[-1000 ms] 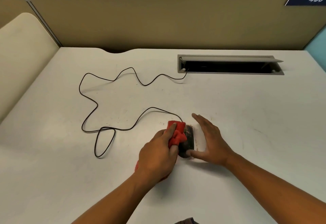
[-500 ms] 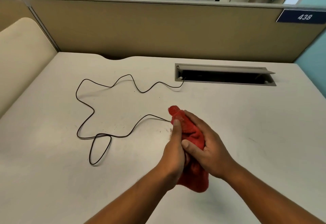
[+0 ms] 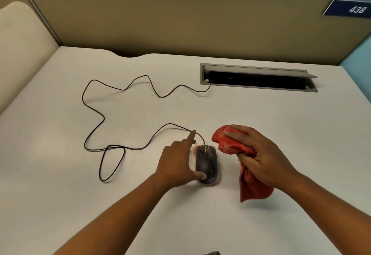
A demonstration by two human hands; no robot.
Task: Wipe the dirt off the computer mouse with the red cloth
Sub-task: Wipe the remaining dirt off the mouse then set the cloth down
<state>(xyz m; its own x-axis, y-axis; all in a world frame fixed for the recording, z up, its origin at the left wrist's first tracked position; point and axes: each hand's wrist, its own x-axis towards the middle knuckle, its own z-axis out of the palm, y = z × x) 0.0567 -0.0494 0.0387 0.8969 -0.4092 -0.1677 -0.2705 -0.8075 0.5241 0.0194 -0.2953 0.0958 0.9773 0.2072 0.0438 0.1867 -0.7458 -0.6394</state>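
Note:
A dark computer mouse (image 3: 207, 164) with smeared dirt on its top lies on the white desk (image 3: 261, 124), with a brownish stain around its base. My left hand (image 3: 176, 164) rests against its left side, thumb on the near end and forefinger stretched along the cable (image 3: 94, 112). My right hand (image 3: 259, 158) is just right of the mouse and holds the crumpled red cloth (image 3: 249, 186), which bulges forward at the fingertips and hangs down toward the desk below the palm. The cloth is apart from the mouse.
The black cable loops across the left half of the desk and runs into an open grey cable slot (image 3: 259, 78) at the back. A tan partition (image 3: 180, 23) closes the far edge, with a cream panel (image 3: 22, 49) on the left.
Half a second ago both hands were wrapped together around the cloth over the mouse. Now the right hand has pulled the cloth off to the right and the mouse is uncovered, steadied by the left.

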